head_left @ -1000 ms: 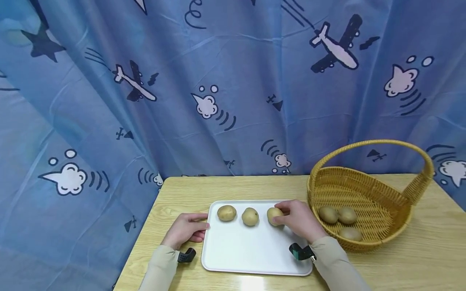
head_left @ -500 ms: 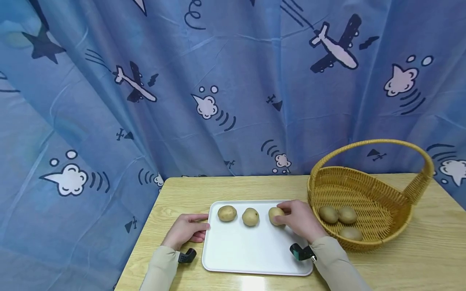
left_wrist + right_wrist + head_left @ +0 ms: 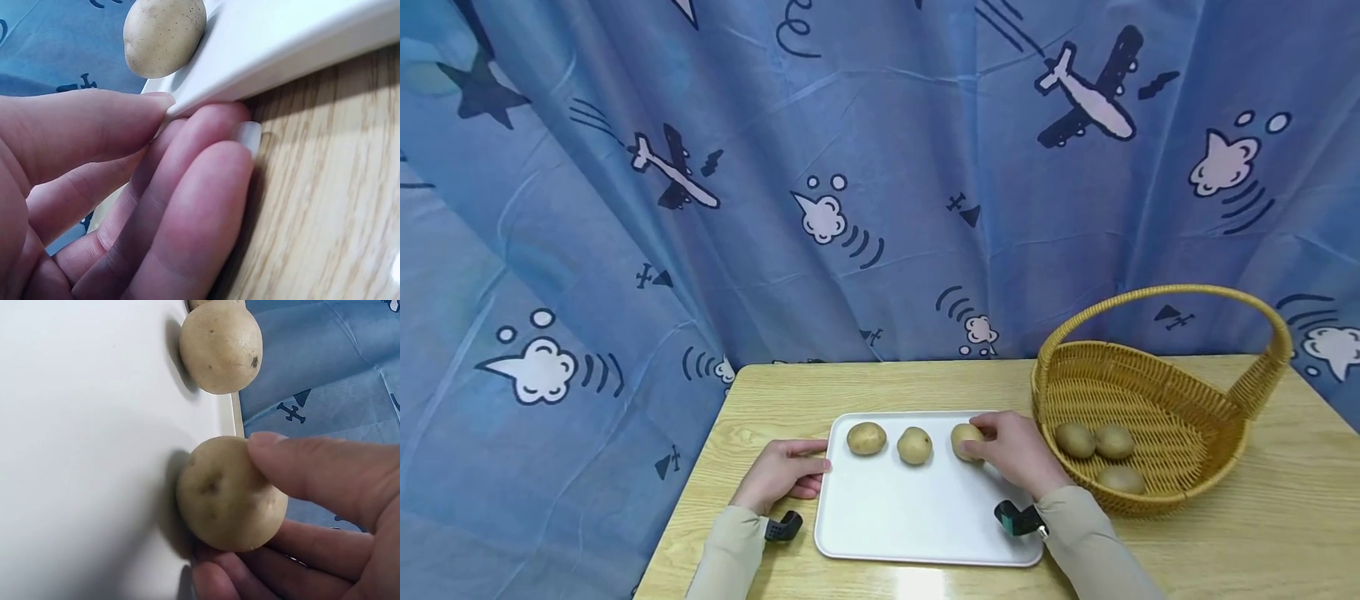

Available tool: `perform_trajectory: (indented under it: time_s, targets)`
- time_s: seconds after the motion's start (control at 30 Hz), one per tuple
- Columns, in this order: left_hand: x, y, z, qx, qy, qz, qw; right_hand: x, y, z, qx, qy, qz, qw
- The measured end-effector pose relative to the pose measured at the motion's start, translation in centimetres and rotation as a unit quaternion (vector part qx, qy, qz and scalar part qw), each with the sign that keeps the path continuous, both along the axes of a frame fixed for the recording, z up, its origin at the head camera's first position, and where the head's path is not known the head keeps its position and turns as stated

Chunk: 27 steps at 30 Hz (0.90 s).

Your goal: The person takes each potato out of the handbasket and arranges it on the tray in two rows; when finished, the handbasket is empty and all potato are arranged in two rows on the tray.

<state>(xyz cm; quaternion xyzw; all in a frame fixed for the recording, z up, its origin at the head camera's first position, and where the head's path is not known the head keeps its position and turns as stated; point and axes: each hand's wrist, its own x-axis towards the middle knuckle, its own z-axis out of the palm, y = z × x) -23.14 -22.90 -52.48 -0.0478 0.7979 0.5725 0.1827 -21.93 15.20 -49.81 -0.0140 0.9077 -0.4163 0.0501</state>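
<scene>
Fingers (image 3: 315, 550) and thumb (image 3: 325, 475) of the right hand (image 3: 1017, 450) close round a pale potato (image 3: 963, 442) at the upper right of a white tray (image 3: 917, 521), in the lower centre of the head view; whether it bears on the tray is hard to tell. On the tray's other side, the left hand (image 3: 778, 475) pinches the left rim. A middle potato (image 3: 914, 447) and a leftmost potato (image 3: 867, 438) lie along the tray's upper part. At lower right, a wicker basket (image 3: 1172, 425) holds three more potatoes (image 3: 1115, 442). All stand on a wooden surface (image 3: 887, 387), with a blue printed curtain (image 3: 880, 150) filling the upper frame.
</scene>
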Motion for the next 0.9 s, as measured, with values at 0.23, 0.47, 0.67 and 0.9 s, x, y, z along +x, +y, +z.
perform_trajectory:
  time_s: [0.23, 0.47, 0.67, 0.9]
  targets:
    - [-0.2, 0.5, -0.2, 0.001, -0.008, -0.004, 1.0, 0.6, 0.5, 0.4, 0.023, 0.013, -0.012, 1.0]
    - [0.3, 0.2, -0.1, -0.001, -0.012, 0.002, 0.9999, 3.5, 0.5, 2.6, 0.034, 0.078, 0.019, 0.996]
    - [0.6, -0.1, -0.1, -0.006, -0.011, 0.003, 0.9999, 7.0, 4.1, 5.0, -0.04, 0.113, 0.1, 0.988]
    - [0.4, 0.1, 0.0, -0.011, -0.012, -0.001, 0.9999, 8.3, 12.3, 5.4, 0.0, 0.1, 0.057, 0.993]
